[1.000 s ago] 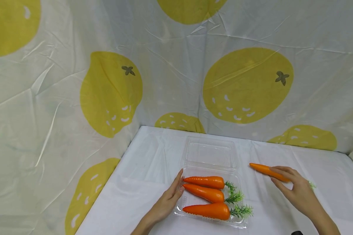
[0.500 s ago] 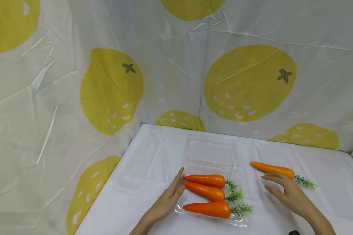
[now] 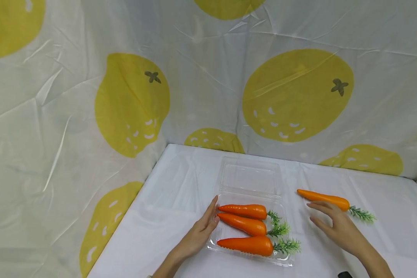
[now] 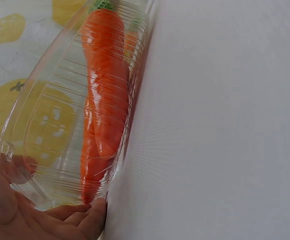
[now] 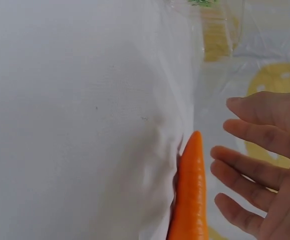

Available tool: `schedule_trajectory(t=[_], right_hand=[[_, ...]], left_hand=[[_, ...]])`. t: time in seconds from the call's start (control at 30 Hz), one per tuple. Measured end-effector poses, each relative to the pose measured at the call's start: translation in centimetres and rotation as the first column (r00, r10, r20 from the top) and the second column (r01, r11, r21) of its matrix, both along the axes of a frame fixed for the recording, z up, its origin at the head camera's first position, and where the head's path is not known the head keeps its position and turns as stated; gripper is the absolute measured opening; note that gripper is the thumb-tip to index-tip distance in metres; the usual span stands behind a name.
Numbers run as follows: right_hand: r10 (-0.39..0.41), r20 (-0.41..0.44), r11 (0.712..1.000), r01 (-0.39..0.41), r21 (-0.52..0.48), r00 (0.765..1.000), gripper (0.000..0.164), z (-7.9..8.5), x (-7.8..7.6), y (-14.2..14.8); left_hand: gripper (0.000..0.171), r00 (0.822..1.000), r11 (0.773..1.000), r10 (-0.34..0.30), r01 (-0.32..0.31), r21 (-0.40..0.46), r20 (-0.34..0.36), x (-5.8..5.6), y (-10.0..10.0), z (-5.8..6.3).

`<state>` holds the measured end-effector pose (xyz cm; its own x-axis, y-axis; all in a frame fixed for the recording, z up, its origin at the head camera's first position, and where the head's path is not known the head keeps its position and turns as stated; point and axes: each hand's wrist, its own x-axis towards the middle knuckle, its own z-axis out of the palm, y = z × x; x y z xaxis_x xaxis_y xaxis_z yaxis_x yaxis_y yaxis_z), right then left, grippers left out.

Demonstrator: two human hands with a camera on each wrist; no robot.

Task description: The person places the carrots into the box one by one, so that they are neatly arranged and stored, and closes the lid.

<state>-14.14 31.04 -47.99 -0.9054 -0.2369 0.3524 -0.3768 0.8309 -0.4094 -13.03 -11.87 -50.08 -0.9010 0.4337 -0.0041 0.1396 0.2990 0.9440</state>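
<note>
The clear tray (image 3: pixel 284 261), lower centre of the head view and holding three carrots (image 3: pixel 244 226), is steadied by the straight-fingered left hand (image 3: pixel 200 234) against its left edge, while the right hand (image 3: pixel 335 226), fingers spread and empty, is held just beside the loose carrot (image 3: pixel 323 199) at centre right.

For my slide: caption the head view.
Left hand steadies a clear box of three carrots; right hand open beside a loose carrot.

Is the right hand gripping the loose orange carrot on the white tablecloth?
No. The right hand hovers with straight fingers beside the loose orange carrot, which lies free on the white tablecloth.
</note>
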Motion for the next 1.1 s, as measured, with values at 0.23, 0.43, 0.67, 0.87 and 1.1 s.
schedule_trajectory(t=[0.23,0.43,0.67,0.87,1.1], right_hand=[[-0.015,0.005,0.999,0.016,-0.041,1.0,0.038,0.5,-0.3,0.6],[-0.034,-0.092,0.999,0.032,-0.027,0.995,0.039,0.6,-0.7,1.3],[-0.067,-0.017,0.996,0.066,-0.054,0.998,0.041,1.1,-1.1,2.0],[-0.073,0.037,0.996,0.075,-0.053,0.997,0.04,1.3,-1.5,2.4],[-0.106,0.09,0.993,0.11,-0.035,0.99,0.04,1.0,-1.8,3.1]], left_hand=[[0.064,1.0,1.0,0.0,0.0,0.004,0.004,0.0,0.0,0.0],[0.064,1.0,1.0,-0.007,0.007,0.013,0.007,0.0,0.0,0.1],[0.064,1.0,1.0,-0.006,0.006,0.01,0.004,0.0,0.0,0.0],[0.064,1.0,1.0,-0.005,0.005,0.005,-0.002,0.0,0.0,-0.1],[0.063,1.0,1.0,-0.006,0.006,0.007,-0.002,0.0,0.0,-0.1]])
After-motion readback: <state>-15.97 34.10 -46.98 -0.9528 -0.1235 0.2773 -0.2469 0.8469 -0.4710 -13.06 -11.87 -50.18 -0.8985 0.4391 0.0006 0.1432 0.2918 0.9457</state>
